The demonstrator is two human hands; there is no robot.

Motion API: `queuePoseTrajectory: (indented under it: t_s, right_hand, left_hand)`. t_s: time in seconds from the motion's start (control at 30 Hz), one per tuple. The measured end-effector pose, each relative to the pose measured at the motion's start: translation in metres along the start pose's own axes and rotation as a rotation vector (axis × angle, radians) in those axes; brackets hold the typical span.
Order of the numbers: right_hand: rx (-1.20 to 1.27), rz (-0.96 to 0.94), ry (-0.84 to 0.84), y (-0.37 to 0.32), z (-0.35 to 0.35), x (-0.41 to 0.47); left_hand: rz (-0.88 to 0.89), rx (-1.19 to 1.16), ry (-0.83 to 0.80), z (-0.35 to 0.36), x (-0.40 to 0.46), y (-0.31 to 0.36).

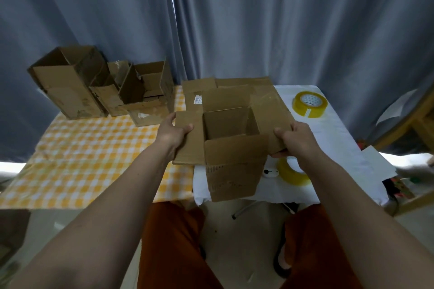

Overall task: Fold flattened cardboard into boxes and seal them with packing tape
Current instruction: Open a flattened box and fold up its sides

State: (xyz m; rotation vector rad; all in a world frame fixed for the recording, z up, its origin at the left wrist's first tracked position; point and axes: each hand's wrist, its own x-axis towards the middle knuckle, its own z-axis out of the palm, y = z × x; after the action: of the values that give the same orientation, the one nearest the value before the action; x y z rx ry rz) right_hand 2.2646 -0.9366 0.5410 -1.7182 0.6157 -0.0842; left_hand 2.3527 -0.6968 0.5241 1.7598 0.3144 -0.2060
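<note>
My left hand [172, 130] and right hand [296, 137] hold the open box [231, 145] at frame ctr, above the counter [333, 134] front edge. Fingers curl round the L and R side flaps, pinching each. Flattened cardboard [237, 88] lies just behind. Tape roll [310, 104] upper right; 2nd roll [292, 175] below my right wrist. Folded boxes [98, 87] upper left.

Nothing can be read. A small white label [198, 100] sits on the flat cardboard [244, 82] just beyond the left hand [175, 131]; its dark marks are too small to make out. The front of the box [232, 166], below and between the two hands, bears faint dark print, possibly a row of characters, too blurred to read.
</note>
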Motion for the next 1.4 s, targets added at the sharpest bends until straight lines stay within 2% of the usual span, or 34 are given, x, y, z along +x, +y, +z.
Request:
queuePoseTrajectory:
  t_s: [0.1, 0.17, 0.2, 0.23, 0.3, 0.37, 0.47, 0.63, 0.7, 0.8, 0.9, 1.1, 1.3, 1.4]
  right_hand:
    - [0.051, 0.012, 0.022, 0.005, 0.001, -0.002]
    - [0.064, 0.010, 0.029, 0.006, 0.001, -0.002]
    - [0.067, 0.009, 0.032, 0.006, 0.000, -0.002]
    - [0.068, 0.005, 0.037, 0.007, -0.001, -0.001]
    - [0.062, -0.012, 0.047, 0.010, -0.003, 0.000]
    - [0.061, -0.032, 0.058, 0.014, -0.005, 0.002]
    - [0.083, -0.065, 0.100, 0.019, -0.004, 0.006]
    - [0.021, -0.185, 0.181, 0.029, -0.002, 0.008]
    - [0.040, -0.224, 0.203, 0.030, 0.000, 0.008]
    - [0.090, -0.275, 0.215, 0.027, 0.003, 0.009]
    - [0.121, -0.308, 0.220, 0.024, 0.005, 0.009]
    - [0.172, -0.198, 0.194, 0.035, -0.002, 0.017]
    - [0.287, -0.118, 0.158, 0.034, -0.005, 0.020]
    - [0.269, -0.104, 0.163, 0.037, -0.001, 0.021]
  left_hand:
    - [0.163, 0.354, 0.143, 0.003, 0.001, -0.014]
    - [0.455, 0.580, 0.290, 0.003, -0.009, -0.021]
    - [0.643, 0.619, 0.257, 0.002, -0.014, -0.026]
    - [0.793, 0.631, 0.147, 0.001, -0.020, -0.031]
    - [0.914, 0.611, -0.117, -0.002, -0.032, -0.041]
    - [0.914, 0.543, -0.240, -0.006, -0.036, -0.052]
    - [0.938, 0.488, -0.285, -0.013, -0.036, -0.060]
    - [1.109, 0.875, -0.315, -0.021, -0.029, -0.059]
    - [1.139, 0.934, -0.297, -0.022, -0.022, -0.054]
    - [1.087, 0.981, -0.229, -0.023, -0.009, -0.042]
    - [1.004, 1.054, -0.266, -0.024, -0.002, -0.025]
    - [0.953, 1.186, -0.344, -0.020, 0.001, -0.019]
    - [0.935, 1.216, -0.326, -0.021, 0.007, -0.021]
    - [0.922, 1.200, -0.302, -0.023, 0.005, -0.022]
